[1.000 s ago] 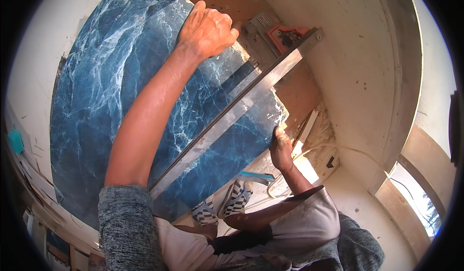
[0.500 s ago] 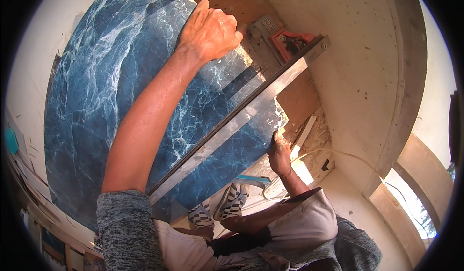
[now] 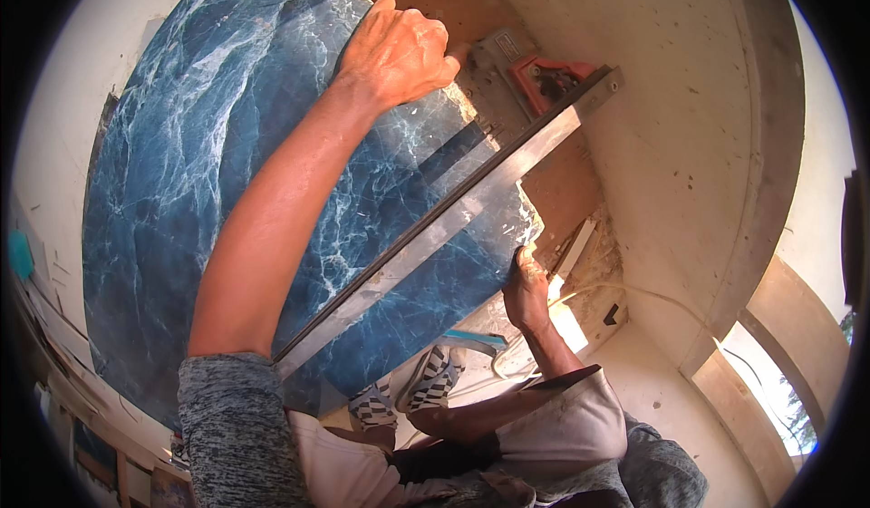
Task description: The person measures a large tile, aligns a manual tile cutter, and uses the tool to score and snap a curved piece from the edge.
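A large, glossy blue slab [image 3: 227, 191] with white marble veining fills the left and middle; its far right edge is ragged and chipped. My left hand [image 3: 399, 55] is closed over that far edge, fingertips hidden. At the slab's near right corner my right hand [image 3: 527, 290] grips the edge, thumb on top and fingers out of sight underneath. Between my hands a long metal straightedge [image 3: 435, 222] crosses the slab diagonally, its far end jutting past the edge. Neither hand touches it.
Beyond the slab, a grey tool with a red part [image 3: 544, 82] rests on a brown board [image 3: 566, 191]. A pale cable [image 3: 625, 283] runs rightward from near my right hand. A cream wall [image 3: 666, 145] rises on the right. My checkered shoes [image 3: 430, 381] are below.
Both hands keep their grips on the slab. The view has shifted very slightly; the slab and straightedge look otherwise unmoved.
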{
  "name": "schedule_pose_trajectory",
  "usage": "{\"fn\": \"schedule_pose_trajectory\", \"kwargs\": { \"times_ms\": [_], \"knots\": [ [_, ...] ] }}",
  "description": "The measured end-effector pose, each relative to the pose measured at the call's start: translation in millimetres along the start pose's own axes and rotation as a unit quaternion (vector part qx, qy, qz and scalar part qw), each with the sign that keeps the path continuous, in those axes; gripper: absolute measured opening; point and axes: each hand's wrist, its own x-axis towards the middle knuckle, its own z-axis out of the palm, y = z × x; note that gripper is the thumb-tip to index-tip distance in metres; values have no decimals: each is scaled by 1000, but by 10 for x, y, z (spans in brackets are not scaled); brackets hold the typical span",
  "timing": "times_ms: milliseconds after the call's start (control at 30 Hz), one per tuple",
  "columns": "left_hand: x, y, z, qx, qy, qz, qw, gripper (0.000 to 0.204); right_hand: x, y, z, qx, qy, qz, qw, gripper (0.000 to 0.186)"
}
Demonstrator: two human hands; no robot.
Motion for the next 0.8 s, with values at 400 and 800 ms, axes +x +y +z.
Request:
{"fn": "schedule_pose_trajectory", "kwargs": {
  "times_ms": [400, 800],
  "knots": [
    [-22, -9, 9, 20, 5, -3, 1000, 35, -11, -54, 55, 1, -32, -16, 999, 43],
    [-14, 17, 31, 82, -18, 2, 996, 32, -8, -62, 164, 48, -36, -33, 998, 43]
  ]
}}
